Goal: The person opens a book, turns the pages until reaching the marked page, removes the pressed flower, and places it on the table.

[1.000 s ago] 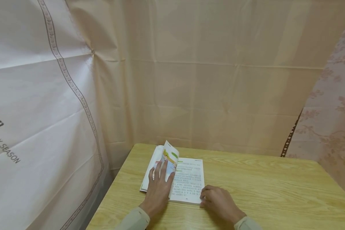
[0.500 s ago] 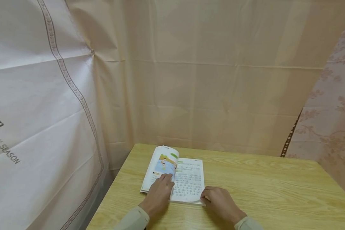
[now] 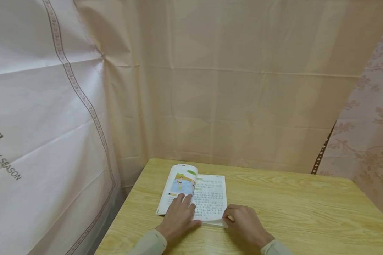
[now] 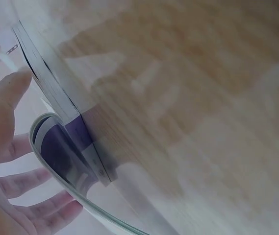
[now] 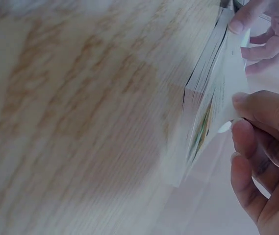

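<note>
An open book [image 3: 209, 198] lies on the wooden table, a coloured picture on its left page and lines of text on its right. My left hand [image 3: 179, 215] rests on the lower part of the left page, fingers spread, thumb reaching across the bottom of the spine. At the lower right corner my right hand [image 3: 245, 222] pinches a page [image 5: 227, 93] between thumb and forefinger. That corner is lifted and bends up from the pages beneath, as the right wrist view shows. From the left wrist side, the book's left part [image 4: 56, 152] curls over at the spine.
The wooden table [image 3: 290, 209] extends to the right of the book. Beige cloth [image 3: 242, 88] hangs behind it, a printed white cloth [image 3: 51, 141] on the left and a flowered one [image 3: 370, 141] on the right.
The left hand has drawn down the left page, which now lies flatter, and its thumb has moved out across the spine. The right hand has lifted the right page's corner.
</note>
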Tool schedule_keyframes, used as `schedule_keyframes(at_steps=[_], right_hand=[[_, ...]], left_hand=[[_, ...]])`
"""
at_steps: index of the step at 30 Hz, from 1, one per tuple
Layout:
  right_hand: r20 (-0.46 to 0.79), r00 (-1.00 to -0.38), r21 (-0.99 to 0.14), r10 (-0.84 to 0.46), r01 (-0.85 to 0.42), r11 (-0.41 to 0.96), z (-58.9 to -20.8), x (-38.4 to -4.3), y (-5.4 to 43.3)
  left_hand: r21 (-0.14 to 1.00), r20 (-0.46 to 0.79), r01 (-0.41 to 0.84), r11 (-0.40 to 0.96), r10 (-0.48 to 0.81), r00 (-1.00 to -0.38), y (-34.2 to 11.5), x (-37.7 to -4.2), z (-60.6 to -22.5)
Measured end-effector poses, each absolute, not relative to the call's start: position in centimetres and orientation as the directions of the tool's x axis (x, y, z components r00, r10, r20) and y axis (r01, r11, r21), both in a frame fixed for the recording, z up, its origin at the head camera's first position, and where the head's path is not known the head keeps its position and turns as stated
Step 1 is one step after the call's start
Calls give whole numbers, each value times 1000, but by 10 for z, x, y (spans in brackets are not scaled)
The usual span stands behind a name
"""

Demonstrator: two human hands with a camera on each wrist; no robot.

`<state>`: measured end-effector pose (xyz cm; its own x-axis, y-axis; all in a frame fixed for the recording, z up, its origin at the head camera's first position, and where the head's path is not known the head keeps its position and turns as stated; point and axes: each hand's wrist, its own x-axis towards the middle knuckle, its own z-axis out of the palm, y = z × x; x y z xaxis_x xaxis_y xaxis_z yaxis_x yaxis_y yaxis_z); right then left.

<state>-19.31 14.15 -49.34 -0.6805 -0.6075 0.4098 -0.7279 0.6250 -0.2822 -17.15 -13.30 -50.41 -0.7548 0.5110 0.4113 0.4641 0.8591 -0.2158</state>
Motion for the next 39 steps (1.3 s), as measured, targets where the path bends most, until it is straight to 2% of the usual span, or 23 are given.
schedule_keyframes(at_steps=[8,15,23,27,33,36,39], right_hand=[[512,-663,-276,-546,-729,626,-490,-189,138],[643,-596,-213,-481,-743,635,-489,-190,136],[710,-571,-199,-412,-724,660,-492,-193,139],[643,-619,-226,-451,-716,661,-493,-192,141],[359,-770,-331,-527,-633,699,-496,-188,142],[274,-777,-310,-566,-629,713,-501,-188,142],[270,-758,-270,-593,-651,709,-505,-190,142]], left_hand=[[-192,416,463,865,499,-760,-130,-173,-504],[-204,397,458,865,501,-769,-127,-174,-503],[-180,434,405,897,442,-785,-124,-174,-503],[-185,460,372,910,415,-785,-123,-174,-501],[-108,466,330,938,341,-817,-124,-174,-497],[-80,474,299,951,300,-828,-125,-174,-492],[-83,517,274,958,276,-810,-129,-176,-489]])
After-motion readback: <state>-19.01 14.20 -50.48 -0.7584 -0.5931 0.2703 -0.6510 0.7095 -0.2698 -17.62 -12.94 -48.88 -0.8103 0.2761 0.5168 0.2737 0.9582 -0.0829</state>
